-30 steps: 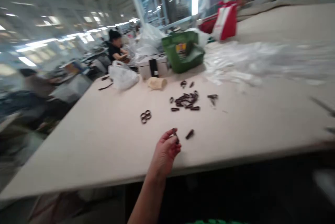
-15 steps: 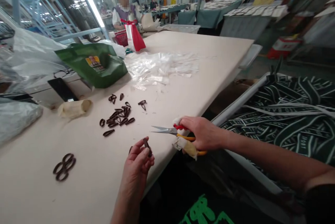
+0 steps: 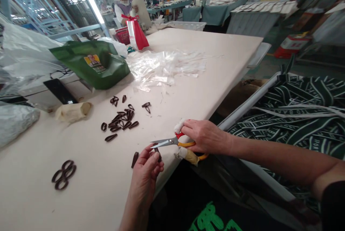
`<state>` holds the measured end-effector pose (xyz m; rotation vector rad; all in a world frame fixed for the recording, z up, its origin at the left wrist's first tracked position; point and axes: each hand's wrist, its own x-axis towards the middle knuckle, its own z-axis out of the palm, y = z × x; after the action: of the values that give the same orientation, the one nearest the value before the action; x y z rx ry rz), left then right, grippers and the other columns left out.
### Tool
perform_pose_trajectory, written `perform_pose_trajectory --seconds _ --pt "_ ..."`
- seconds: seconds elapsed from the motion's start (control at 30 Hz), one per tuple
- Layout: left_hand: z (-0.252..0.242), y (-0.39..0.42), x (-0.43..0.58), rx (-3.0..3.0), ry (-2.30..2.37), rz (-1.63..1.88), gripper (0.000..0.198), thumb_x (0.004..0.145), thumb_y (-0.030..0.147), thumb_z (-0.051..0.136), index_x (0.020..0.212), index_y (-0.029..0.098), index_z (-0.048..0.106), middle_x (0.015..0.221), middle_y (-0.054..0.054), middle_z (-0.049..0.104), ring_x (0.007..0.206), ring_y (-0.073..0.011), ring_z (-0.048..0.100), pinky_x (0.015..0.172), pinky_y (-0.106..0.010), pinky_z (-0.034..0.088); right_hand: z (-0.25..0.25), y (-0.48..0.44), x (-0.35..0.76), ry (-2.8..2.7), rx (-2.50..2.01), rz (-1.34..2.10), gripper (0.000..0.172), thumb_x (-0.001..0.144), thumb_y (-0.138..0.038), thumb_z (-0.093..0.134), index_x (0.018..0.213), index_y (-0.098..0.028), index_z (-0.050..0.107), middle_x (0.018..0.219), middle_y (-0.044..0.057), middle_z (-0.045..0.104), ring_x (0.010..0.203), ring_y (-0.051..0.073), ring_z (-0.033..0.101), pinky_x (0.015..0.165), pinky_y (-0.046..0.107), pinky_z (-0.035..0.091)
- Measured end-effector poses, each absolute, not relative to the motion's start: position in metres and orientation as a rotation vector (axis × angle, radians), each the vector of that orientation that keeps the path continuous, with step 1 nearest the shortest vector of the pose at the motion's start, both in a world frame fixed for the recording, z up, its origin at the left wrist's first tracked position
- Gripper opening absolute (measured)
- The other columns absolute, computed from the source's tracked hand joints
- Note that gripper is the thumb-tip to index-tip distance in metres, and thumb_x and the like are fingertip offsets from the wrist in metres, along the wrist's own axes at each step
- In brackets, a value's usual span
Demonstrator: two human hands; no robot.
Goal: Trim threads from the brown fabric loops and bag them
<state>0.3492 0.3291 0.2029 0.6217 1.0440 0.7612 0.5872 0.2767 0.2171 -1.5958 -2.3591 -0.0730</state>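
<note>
dark strip (image 3: 157,150) pinched in the left hand (image 3: 147,164), its upper end exposed above the grip, scissors (image 3: 170,141) grasped in the right hand (image 3: 206,136), parted blades held at that end

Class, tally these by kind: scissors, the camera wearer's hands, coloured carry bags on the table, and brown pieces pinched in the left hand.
Scissors: 1 pair
Wearer's hands, left hand and right hand: 2
Coloured carry bags, green bag and red-and-white bag: 2
Pinched brown piece: 1
Total: 6
</note>
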Motion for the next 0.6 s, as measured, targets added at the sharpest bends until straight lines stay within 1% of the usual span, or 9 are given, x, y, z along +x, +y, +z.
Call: perform_pose_trajectory --seconds 0.07,0.13,0.23,0.3,0.4,0.5,0.6 --pt "0.202 0.33 0.35 0.617 1.041 0.761 0.058 0.046 0.033 0.096 0.094 0.016 0.068 0.069 0.004 0.063 0.05 -0.0073 0.059 0.047 -0.017 0.049 0.216 0.277 0.589 -2.38 -1.561 -0.113 0.042 0.091 -0.055 0.06 0.099 -0.013 0.063 0.091 0.009 0.064 0.083 0.02 0.059 0.072 0.031 0.047" --pt "0.201 0.33 0.351 0.631 1.016 0.761 0.056 0.049 0.034 0.095 0.096 0.016 0.068 0.07 0.004 0.062 0.051 -0.0067 0.058 0.048 -0.017 0.048 0.215 0.278 0.59 -2.407 -1.534 -0.119 0.042 0.092 -0.054 0.059 0.096 -0.013 0.063 0.089 0.009 0.063 0.081 0.019 0.059 0.069 0.03 0.045" --pt "0.199 0.329 0.35 0.649 1.016 0.752 0.056 0.051 0.035 0.094 0.098 0.016 0.068 0.071 0.004 0.062 0.052 -0.0067 0.059 0.049 -0.017 0.048 0.212 0.28 0.592 -2.445 -1.545 -0.05 0.038 0.092 -0.052 0.06 0.095 -0.014 0.063 0.089 0.007 0.064 0.078 0.017 0.059 0.066 0.028 0.044" --pt "0.199 0.33 0.345 0.685 1.035 0.743 0.058 0.052 0.036 0.093 0.1 0.016 0.069 0.072 0.004 0.062 0.052 -0.0069 0.058 0.05 -0.018 0.048 0.211 0.283 0.597 -2.425 -1.583 0.029 0.03 0.091 -0.044 0.064 0.101 -0.015 0.064 0.092 0.006 0.066 0.08 0.017 0.061 0.068 0.026 0.045" --pt "0.2 0.339 0.322 0.857 1.104 0.79 0.058 0.058 0.04 0.089 0.108 0.017 0.069 0.073 0.004 0.062 0.053 -0.0072 0.057 0.052 -0.02 0.048 0.209 0.293 0.616 -2.311 -1.723 0.047 0.021 0.089 -0.029 0.065 0.107 -0.017 0.065 0.1 0.006 0.069 0.09 0.017 0.065 0.076 0.026 0.047" --pt "0.198 0.36 0.279 1.184 1.306 0.855 0.062 0.062 0.048 0.084 0.114 0.019 0.067 0.073 0.003 0.064 0.059 -0.0114 0.06 0.06 -0.026 0.051 0.209 0.308 0.65 -2.184 -1.979 -0.059 0.022 0.089 -0.026 0.061 0.108 -0.017 0.066 0.108 0.009 0.069 0.098 0.02 0.065 0.081 0.028 0.048" --pt "0.194 0.387 0.232 1.53 1.639 0.82 0.063 0.065 0.056 0.075 0.117 0.022 0.067 0.077 0.001 0.068 0.067 -0.0182 0.065 0.069 -0.034 0.054 0.208 0.322 0.687 -2.087 -2.264 -0.145 0.027 0.09 -0.033 0.059 0.108 -0.015 0.067 0.109 0.011 0.07 0.097 0.022 0.064 0.078 0.03 0.047"
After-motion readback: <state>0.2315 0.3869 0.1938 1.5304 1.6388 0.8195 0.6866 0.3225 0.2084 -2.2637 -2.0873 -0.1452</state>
